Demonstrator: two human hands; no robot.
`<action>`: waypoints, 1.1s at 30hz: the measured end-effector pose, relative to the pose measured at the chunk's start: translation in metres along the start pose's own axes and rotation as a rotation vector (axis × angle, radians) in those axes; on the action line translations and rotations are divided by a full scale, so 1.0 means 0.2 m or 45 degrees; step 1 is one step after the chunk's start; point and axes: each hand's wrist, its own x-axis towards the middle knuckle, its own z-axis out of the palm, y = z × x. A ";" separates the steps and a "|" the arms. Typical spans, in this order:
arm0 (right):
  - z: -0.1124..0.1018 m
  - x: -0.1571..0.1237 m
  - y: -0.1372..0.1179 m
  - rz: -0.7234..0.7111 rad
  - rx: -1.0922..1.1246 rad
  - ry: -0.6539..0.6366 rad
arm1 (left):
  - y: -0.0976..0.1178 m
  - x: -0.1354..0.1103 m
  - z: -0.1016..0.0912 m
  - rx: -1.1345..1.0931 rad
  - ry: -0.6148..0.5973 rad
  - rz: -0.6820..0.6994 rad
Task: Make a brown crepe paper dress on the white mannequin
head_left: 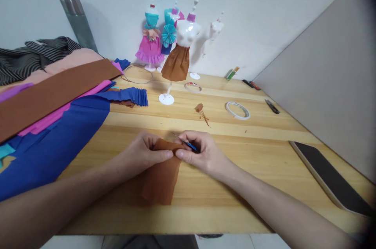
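A piece of brown crepe paper [163,180] hangs from my two hands above the front of the table, its lower end near the tabletop. My left hand [148,151] is closed on its upper left edge, thumb in front. With thumb and fingers, my right hand [202,151] pinches the upper right corner, close to the left thumb. Tucked in that same right hand is a small pair of scissors [190,146] with blue and black handles; its thin tip points up and left. Beyond the hands, a white mannequin [188,32] on a stand wears a gathered brown skirt [177,62].
Crepe paper sheets, brown [58,94] and blue [85,127] among them, lie at left. Dressed mannequins [149,45] stand by the wall. Brown scraps [199,108], a tape roll [237,111], a cutter knife [272,106] and a phone [329,174] lie ahead and right.
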 end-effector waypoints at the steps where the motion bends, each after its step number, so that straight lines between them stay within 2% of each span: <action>1: 0.01 0.00 0.00 0.016 0.037 -0.001 | 0.00 0.00 0.00 0.007 -0.005 0.007; 8: 0.02 0.01 0.00 0.110 0.199 -0.022 | 0.00 0.00 -0.01 0.049 0.004 0.027; 12: 0.01 0.02 0.02 0.122 0.211 -0.008 | -0.02 -0.01 -0.02 0.060 0.066 0.032; 18: 0.00 0.03 0.03 0.135 0.207 0.002 | -0.02 -0.01 -0.02 -0.067 -0.004 0.003; 22: 0.00 0.03 0.04 0.113 0.186 -0.025 | -0.02 0.00 -0.02 -0.017 0.044 -0.012; 27: -0.02 0.01 0.04 -0.027 0.060 -0.046 | -0.03 0.00 -0.02 -0.037 0.020 -0.039; 33: -0.04 0.01 0.03 -0.221 -0.279 -0.073 | -0.04 0.00 -0.03 -0.047 -0.028 0.023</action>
